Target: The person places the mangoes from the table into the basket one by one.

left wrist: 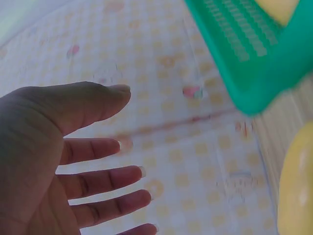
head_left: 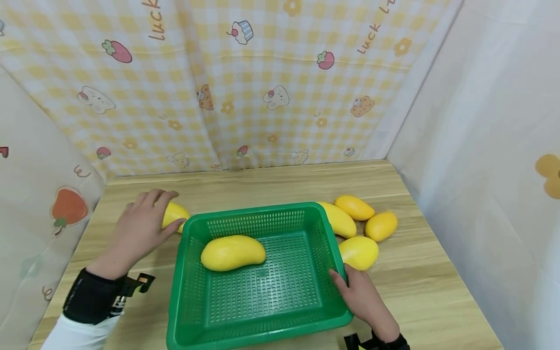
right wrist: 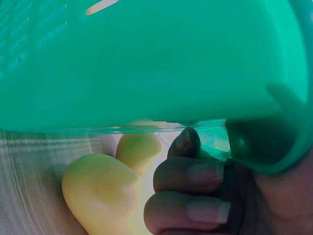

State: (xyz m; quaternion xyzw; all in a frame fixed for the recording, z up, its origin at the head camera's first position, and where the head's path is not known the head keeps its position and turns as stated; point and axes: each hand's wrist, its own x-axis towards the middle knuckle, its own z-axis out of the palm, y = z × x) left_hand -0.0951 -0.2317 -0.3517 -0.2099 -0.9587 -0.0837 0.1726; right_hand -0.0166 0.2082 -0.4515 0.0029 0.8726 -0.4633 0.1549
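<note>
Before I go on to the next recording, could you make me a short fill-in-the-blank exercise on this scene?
1. The basket is ____ in colour.
2. Inside it lies just ____ elongated fruit.
3. In the head view, the left hand is at a single fruit to the ____ of the basket.
4. The right hand grips the basket, and ____ loose fruits lie right of it.

Missing words: green; one; left; four

The basket (head_left: pixel 264 291) was plain green, the fruit (head_left: pixel 233 253) yellow. Pale-brown wood grain streaked the counter (head_left: pixel 428 277); yellow-and-white checks with strawberry and flower prints covered the cloth (head_left: pixel 251 126).
</note>
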